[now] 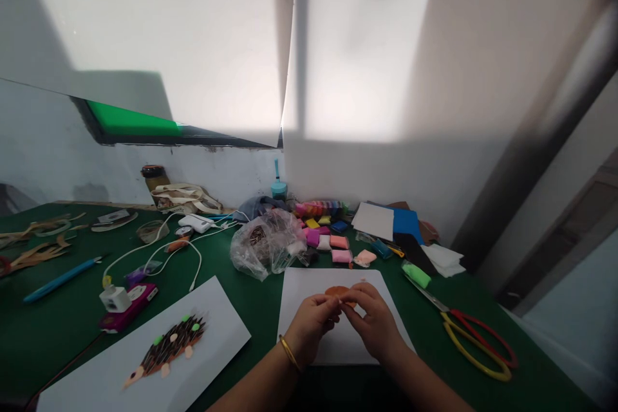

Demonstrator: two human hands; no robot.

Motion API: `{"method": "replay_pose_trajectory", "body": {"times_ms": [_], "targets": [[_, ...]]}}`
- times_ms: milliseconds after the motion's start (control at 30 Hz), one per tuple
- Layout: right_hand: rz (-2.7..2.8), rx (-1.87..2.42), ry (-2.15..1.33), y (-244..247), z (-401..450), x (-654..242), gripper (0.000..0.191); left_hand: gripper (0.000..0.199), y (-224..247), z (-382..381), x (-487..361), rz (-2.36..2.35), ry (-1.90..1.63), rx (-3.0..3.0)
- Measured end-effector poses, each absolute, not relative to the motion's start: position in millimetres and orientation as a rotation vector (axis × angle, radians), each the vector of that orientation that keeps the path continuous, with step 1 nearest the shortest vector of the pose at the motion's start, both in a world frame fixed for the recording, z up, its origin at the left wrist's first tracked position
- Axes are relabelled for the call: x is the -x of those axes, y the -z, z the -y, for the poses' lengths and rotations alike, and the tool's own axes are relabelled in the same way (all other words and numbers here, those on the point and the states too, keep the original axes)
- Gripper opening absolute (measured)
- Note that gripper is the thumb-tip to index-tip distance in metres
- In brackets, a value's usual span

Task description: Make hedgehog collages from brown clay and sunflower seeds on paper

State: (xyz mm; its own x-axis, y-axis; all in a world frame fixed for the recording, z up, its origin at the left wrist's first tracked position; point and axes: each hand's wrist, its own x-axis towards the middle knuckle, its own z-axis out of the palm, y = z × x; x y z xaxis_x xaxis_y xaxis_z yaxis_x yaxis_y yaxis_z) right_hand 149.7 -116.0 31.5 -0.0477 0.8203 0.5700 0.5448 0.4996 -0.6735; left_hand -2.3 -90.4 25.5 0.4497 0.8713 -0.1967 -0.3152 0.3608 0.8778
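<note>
A white sheet of paper (333, 351) lies on the table in front of me. Behind my fingertips an orange-brown flat piece, looking like modelling clay, (337, 290) shows partly over the sheet; the rest is hidden by my fingers. My left hand (316, 323), with a gold bangle on its wrist, has its fingers closed in a pinch. Its fingertips meet those of my right hand (371, 320), which is also pinched. What sits between the fingertips is too small to make out. To the left, a second white sheet (207, 328) carries a hedgehog figure (168, 347) with dark spines and green and pale dots.
Colourful clay packs (340, 256) and a clear plastic bag (265, 248) lie beyond the sheet. Scissors (463, 328) with red and yellow handles and a green clay pack (416, 275) are at right. White cables (167, 251), a magenta power strip (128, 309) and a blue pen-like tool (62, 280) lie left.
</note>
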Motion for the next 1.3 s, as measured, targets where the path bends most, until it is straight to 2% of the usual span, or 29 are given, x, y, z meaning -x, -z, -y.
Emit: {"method": "replay_pose_trajectory", "body": {"times_ms": [133, 300, 500, 767, 967, 1100, 1300], "targets": [[1.726, 1.159, -0.339, -33.4, 116.1, -148.7, 0.013, 0.043, -27.6, 91.0, 2.3, -0.741, -0.875, -0.875], [1.752, 1.154, -0.36, -36.9, 117.3, -147.3, 0.009, 0.036, -26.8, 90.0, 0.8, -0.787, -0.854, -0.917], [1.769, 1.155, -0.342, -38.6, 115.5, -148.4, 0.012, 0.038, -27.2, 90.1, 0.5, -0.792, -0.877, -0.9], [1.755, 1.182, -0.37, -37.0, 114.5, -149.5, 0.007, 0.036, -28.1, 90.7, 2.5, -0.802, -0.834, -0.935], [1.795, 1.177, -0.395, -34.2, 114.4, -150.0, 0.002, 0.024, -29.3, 88.1, 4.9, -0.725, -0.747, -0.928], [1.821, 1.186, -0.389, -34.4, 115.2, -148.9, 0.007, 0.024, -24.4, 85.2, 4.7, -0.721, -0.757, -0.891], [1.794, 1.194, -0.357, -37.7, 115.9, -147.6, 0.003, 0.025, -23.2, 85.9, 6.2, -0.732, -0.755, -0.88]]}}
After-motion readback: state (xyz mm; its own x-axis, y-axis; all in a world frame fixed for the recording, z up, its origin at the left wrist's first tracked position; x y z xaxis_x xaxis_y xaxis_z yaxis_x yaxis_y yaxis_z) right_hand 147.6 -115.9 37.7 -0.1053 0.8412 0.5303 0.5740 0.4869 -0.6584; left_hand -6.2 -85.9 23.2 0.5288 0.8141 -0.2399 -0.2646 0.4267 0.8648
